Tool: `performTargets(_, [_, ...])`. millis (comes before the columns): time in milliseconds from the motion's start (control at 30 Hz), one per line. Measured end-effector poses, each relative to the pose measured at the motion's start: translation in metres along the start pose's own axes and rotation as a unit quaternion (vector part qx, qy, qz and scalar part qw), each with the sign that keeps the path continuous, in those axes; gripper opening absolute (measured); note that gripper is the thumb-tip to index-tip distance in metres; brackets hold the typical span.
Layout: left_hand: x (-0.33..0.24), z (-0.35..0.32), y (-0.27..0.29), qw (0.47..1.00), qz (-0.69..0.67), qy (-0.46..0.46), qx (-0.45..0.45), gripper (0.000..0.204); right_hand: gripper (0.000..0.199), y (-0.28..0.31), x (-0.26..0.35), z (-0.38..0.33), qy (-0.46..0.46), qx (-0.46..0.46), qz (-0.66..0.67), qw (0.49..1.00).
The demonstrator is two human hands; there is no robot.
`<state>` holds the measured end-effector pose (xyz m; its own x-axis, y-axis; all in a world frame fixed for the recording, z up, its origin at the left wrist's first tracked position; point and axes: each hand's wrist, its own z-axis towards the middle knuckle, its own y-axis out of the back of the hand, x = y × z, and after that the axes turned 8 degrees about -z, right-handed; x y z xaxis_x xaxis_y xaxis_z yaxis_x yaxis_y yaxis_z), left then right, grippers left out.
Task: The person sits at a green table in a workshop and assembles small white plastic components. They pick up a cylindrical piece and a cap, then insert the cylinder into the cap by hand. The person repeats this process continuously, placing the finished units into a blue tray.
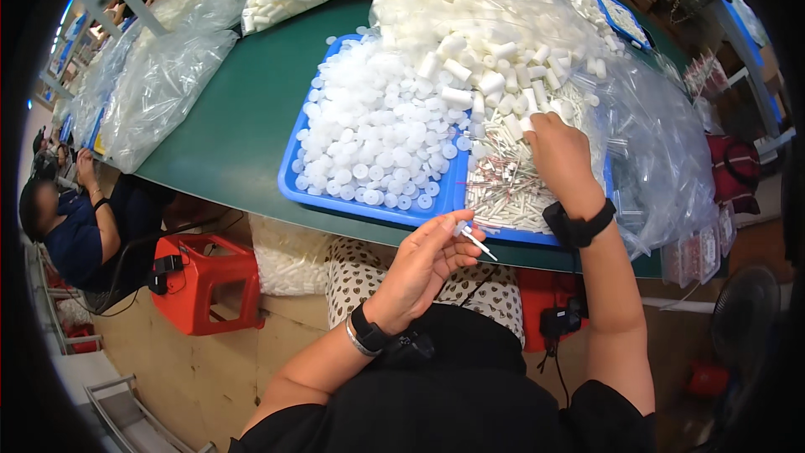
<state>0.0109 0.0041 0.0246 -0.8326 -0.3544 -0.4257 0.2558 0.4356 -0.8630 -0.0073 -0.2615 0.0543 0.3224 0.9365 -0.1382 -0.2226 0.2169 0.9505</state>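
My left hand (423, 264) is held in front of the tray's near edge, thumb and fingers pinched on a thin white stick (480, 245) with a small translucent disc at its upper end. My right hand (560, 155) reaches down over the right compartment, its fingertips closed around a white cylinder (527, 123) at the edge of a pile of similar cylinders (503, 71). Below that hand lie many thin white sticks (511, 189), some with reddish parts. Translucent round discs (369, 134) with centre holes heap up in the blue tray (289, 189) to the left.
A large clear bag of white cylinders (470, 0) leans over the trays' back. Crumpled clear plastic (662, 151) covers the right side of the green table (243, 117). A red stool (205, 285) stands lower left, near a seated person (80, 226). A fan (746, 315) is at right.
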Motion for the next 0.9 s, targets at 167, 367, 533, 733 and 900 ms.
performTargets(167, [-0.012, -0.006, -0.002, 0.999, 0.035, -0.002, -0.013, 0.042, 0.01, -0.021, -0.003, 0.005, -0.032, 0.004, 0.002, 0.999])
performTargets(367, [-0.024, -0.002, -0.015, 0.997, 0.065, -0.035, 0.009, 0.039, 0.018, 0.024, 0.005, -0.022, -0.087, -0.01, 0.3, 0.95])
performTargets(533, [-0.019, 0.007, -0.028, 0.997, 0.064, -0.037, 0.036, 0.038, 0.017, 0.056, 0.046, -0.073, -0.116, 0.055, 0.438, 0.89])
performTargets(733, [0.0, 0.016, -0.029, 0.993, 0.108, -0.036, 0.003, 0.031, 0.015, 0.066, 0.065, -0.095, -0.029, -0.002, 0.411, 0.911])
performTargets(900, [0.01, 0.021, -0.032, 0.988, 0.149, -0.036, 0.014, 0.028, 0.015, 0.063, 0.06, -0.105, -0.051, -0.013, 0.454, 0.889])
